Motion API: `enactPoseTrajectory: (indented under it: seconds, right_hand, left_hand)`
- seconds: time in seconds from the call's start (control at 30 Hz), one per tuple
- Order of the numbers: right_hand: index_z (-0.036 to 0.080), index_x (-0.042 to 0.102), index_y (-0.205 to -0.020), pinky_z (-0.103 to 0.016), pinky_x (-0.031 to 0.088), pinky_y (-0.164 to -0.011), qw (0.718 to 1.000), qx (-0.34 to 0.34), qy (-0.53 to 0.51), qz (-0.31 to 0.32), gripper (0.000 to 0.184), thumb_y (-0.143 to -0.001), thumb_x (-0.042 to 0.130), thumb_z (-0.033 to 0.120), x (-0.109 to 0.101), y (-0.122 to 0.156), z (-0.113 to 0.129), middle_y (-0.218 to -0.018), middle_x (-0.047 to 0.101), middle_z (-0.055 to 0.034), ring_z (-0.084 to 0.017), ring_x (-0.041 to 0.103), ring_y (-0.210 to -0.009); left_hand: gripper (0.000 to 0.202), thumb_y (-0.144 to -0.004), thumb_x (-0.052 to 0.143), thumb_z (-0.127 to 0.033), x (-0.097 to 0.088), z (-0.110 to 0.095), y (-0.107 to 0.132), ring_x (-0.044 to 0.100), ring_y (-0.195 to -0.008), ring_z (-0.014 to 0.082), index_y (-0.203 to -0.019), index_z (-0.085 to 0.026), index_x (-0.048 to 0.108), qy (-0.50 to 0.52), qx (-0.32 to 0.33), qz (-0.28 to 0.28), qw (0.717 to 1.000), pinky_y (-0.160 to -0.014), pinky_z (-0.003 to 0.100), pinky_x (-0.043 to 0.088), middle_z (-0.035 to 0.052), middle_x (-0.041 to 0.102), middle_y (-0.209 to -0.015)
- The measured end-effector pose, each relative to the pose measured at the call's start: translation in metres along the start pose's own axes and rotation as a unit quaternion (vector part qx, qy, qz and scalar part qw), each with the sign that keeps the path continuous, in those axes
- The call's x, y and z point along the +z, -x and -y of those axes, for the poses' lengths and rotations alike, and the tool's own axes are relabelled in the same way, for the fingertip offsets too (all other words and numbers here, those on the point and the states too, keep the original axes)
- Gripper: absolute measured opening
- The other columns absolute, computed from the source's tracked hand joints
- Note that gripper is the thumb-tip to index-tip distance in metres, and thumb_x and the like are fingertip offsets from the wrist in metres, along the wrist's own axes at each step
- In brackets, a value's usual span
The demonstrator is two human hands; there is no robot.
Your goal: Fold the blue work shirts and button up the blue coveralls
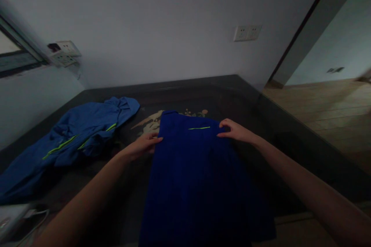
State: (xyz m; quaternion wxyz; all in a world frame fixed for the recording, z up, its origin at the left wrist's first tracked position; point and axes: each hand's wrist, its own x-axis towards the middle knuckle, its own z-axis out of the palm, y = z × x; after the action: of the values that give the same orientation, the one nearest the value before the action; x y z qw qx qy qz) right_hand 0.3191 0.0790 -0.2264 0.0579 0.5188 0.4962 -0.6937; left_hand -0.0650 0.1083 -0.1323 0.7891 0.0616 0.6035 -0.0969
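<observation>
A dark blue work jacket lies lengthwise on a dark table, its near end reaching the bottom of the view. A collar-like edge shows at its far left corner, and a thin neon-yellow strip runs across its upper part. My left hand pinches the jacket's left edge, thumb on top and the other fingers partly hidden at the side. At the upper right edge, my right hand holds the cloth between thumb and forefinger. Left of my left hand lies a second blue garment, crumpled, with neon-yellow trim.
The dark table has a painted floral pattern near its middle and meets a pale wall behind. Wall sockets sit above it. A white object with a cable is at the lower left. Wooden floor stretches to the right.
</observation>
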Motion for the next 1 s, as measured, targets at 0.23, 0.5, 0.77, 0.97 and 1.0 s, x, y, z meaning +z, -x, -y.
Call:
enactPoseTrajectory:
  seconds: [0.23, 0.5, 0.77, 0.97, 1.0]
  right_hand:
    - [0.019, 0.055, -0.081, -0.032, 0.048, -0.071, 0.961, 0.095, -0.256, -0.05, 0.038, -0.068, 0.071, 0.051, 0.004, 0.017, 0.024, -0.081, 0.065, -0.0019, -0.018, 0.062, -0.076]
    - [0.022, 0.054, -0.089, -0.027, 0.044, -0.056, 0.958, 0.013, -0.201, -0.204, 0.034, -0.075, 0.065, 0.05, -0.049, -0.022, 0.061, -0.074, 0.063, -0.002, -0.017, 0.059, -0.065]
    - [0.016, 0.059, -0.095, -0.031, 0.045, -0.081, 0.971, 0.114, 0.086, -0.194, 0.013, -0.086, 0.055, 0.025, -0.001, -0.135, 0.032, -0.104, 0.066, -0.0112, -0.022, 0.061, -0.096]
    - [0.016, 0.055, -0.109, -0.033, 0.044, -0.083, 0.965, 0.132, 0.108, -0.2, 0.022, -0.09, 0.051, 0.027, 0.017, -0.155, 0.025, -0.111, 0.064, -0.0147, -0.025, 0.061, -0.102]
    - [0.017, 0.054, -0.11, -0.033, 0.044, -0.083, 0.963, 0.127, 0.114, -0.206, 0.022, -0.09, 0.052, 0.027, 0.013, -0.157, 0.025, -0.111, 0.064, -0.0143, -0.025, 0.061, -0.102]
  left_hand:
    - [0.036, -0.072, 0.071, -0.041, 0.01, 0.011, 0.012, 0.067, -0.079, 0.0204, -0.098, -0.017, 0.066, -0.017, 0.014, -0.011, 1.0, -0.069, 0.03, 0.055, 0.0072, 0.071, -0.095]
    - [0.034, -0.076, 0.067, -0.036, 0.001, -0.028, -0.009, 0.067, -0.077, 0.0193, -0.101, -0.014, 0.064, -0.001, 0.109, -0.083, 0.991, -0.074, 0.032, 0.054, 0.0079, 0.071, -0.089]
    - [0.03, -0.079, 0.062, -0.034, -0.031, -0.016, -0.096, 0.065, -0.091, 0.0275, -0.097, -0.01, 0.063, -0.324, 0.07, -0.288, 0.899, -0.079, 0.036, 0.051, 0.0135, 0.07, -0.092]
    - [0.03, -0.091, 0.042, -0.033, -0.041, -0.013, -0.107, 0.064, -0.093, 0.0246, -0.099, -0.011, 0.06, -0.34, 0.107, -0.298, 0.885, -0.08, 0.033, 0.048, 0.0145, 0.068, -0.101]
    - [0.031, -0.091, 0.042, -0.034, -0.043, -0.014, -0.108, 0.064, -0.092, 0.0242, -0.099, -0.011, 0.06, -0.325, 0.113, -0.301, 0.889, -0.078, 0.032, 0.049, 0.0141, 0.068, -0.099]
